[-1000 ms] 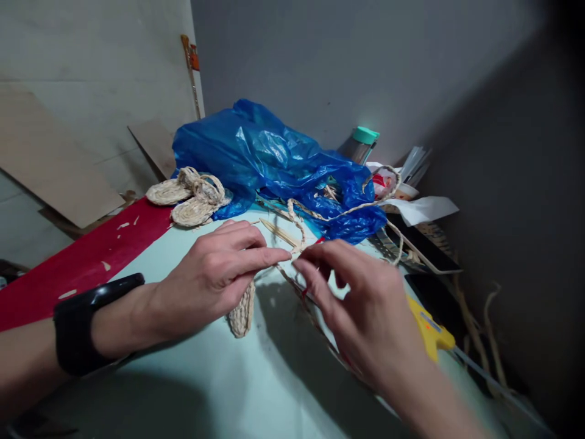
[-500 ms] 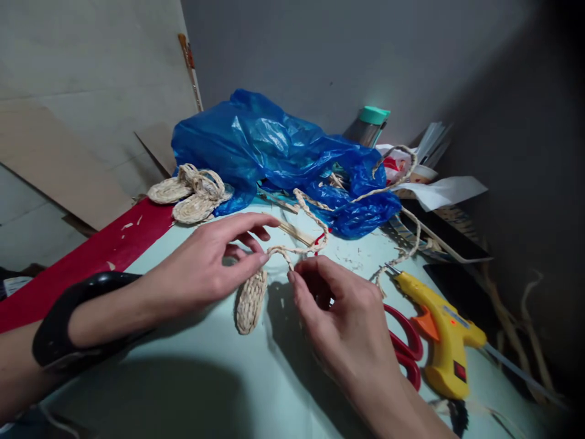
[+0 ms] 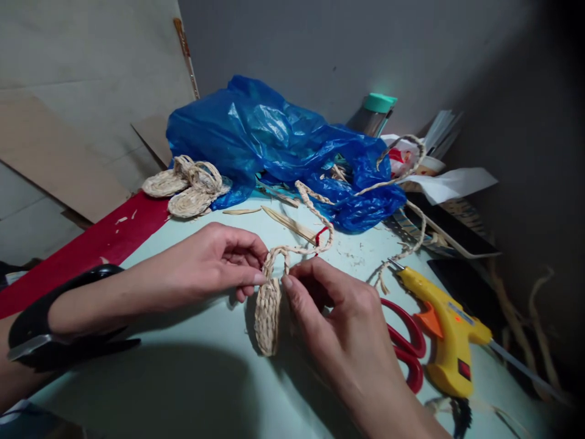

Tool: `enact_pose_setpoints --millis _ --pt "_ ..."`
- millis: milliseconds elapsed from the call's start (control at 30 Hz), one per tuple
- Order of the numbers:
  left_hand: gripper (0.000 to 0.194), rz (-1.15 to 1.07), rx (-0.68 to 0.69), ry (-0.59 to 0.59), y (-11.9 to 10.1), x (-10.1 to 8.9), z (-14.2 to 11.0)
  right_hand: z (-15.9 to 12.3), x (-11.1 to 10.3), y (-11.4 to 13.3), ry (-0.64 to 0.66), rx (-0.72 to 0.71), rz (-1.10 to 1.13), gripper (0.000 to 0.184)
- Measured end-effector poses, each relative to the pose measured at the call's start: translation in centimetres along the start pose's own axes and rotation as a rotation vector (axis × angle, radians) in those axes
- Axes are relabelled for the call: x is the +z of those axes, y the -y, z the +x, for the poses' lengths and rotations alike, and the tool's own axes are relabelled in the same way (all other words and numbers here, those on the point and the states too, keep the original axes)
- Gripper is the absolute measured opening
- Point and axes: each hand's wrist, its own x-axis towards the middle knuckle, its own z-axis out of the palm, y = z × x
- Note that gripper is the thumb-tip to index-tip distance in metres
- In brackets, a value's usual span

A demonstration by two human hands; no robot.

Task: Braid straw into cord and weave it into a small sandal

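A small oval piece of coiled, braided straw (image 3: 267, 320), like a miniature sandal sole, hangs just above the table between my hands. My left hand (image 3: 212, 262) pinches a pale braided straw cord (image 3: 299, 249) at the sole's upper left edge, thumb against curled fingers. With thumb and forefinger, my right hand (image 3: 347, 329) holds the same cord on the other side, so it makes a small loop above the sole. Beyond my fingers the cord runs back, past a red tie (image 3: 321, 235), toward a blue bag. The fingertips hide parts of the cord.
Two finished-looking straw slippers (image 3: 189, 201) lie at the back left by the blue plastic bag (image 3: 274, 140). On the right are red-handled scissors (image 3: 414, 372) and a yellow glue gun (image 3: 450, 335). Straw strips (image 3: 286, 222) and a green-lidded bottle (image 3: 379, 107) sit further back.
My left hand has closed from spread fingers into a pinch at the sole's top. The sole has shifted right, closer to my right hand, and the cord now bends in a tighter loop.
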Motion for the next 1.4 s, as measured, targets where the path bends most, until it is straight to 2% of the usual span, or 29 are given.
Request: enact_pose_setpoints --millis 267,467,667,967,1233,1400 --pt "0.002 -0.002 0.002 -0.058 -0.5 1.0 -0.1 -0.6 0.2 0.0 -0.002 -0.077 0.015 0.014" --pt "0.002 0.004 0.007 -0.041 -0.4 1.0 -0.1 -1.1 0.5 -0.1 0.022 -0.202 -0.104 0.015" --pt "0.003 -0.051 -0.056 -0.047 -0.4 0.9 0.0 -1.3 0.7 -0.3 0.038 -0.274 -0.159 0.014" --pt "0.007 -0.221 -0.053 -0.030 0.5 1.4 0.1 -1.5 1.1 -0.7 -0.034 -0.319 -0.169 0.017" --pt "0.013 -0.272 -0.079 -0.066 0.8 1.8 0.1 -1.1 0.6 -0.6 -0.077 -0.279 -0.096 0.016" --pt "0.011 -0.319 -0.034 -0.068 1.0 1.9 0.1 -1.0 0.2 -0.3 -0.085 -0.277 -0.085 0.014"
